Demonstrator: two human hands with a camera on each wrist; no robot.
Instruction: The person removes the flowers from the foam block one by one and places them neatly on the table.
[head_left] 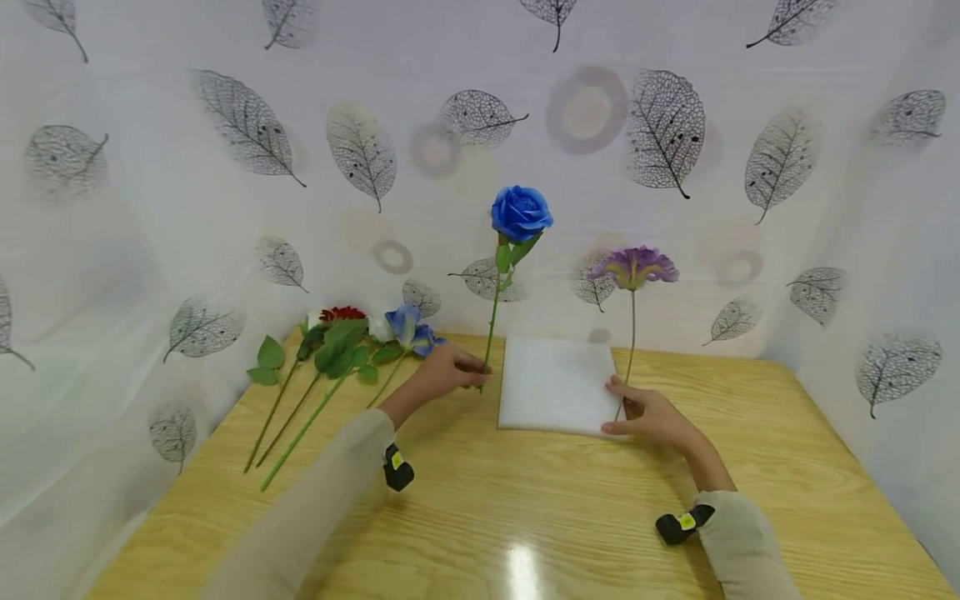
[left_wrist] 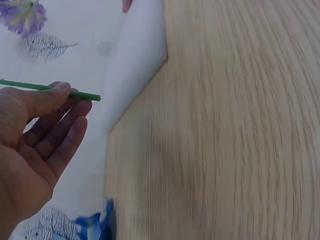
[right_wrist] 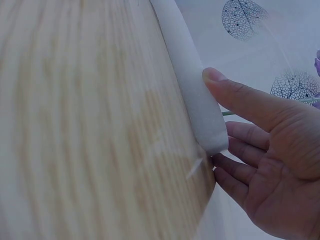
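Note:
My left hand [head_left: 444, 372] pinches the lower green stem [left_wrist: 86, 95] of a blue rose [head_left: 521, 213] between thumb and fingers. The rose stands upright in the air, and its cut end is free just left of a white foam board [head_left: 555, 383]. On the board's right edge, my right hand [head_left: 651, 415] holds on, its thumb [right_wrist: 216, 75] over the top face and its other fingers at the side. A purple flower [head_left: 636, 267] rises upright from the board beside that hand. Its stem foot is partly hidden by the fingers.
Several flowers lie at the table's left, among them a red one [head_left: 342, 314], a white one [head_left: 381, 329] and a light blue one [head_left: 408, 327]. Behind the wooden table [head_left: 465, 500] hangs a white curtain [head_left: 465, 50] printed with leaves.

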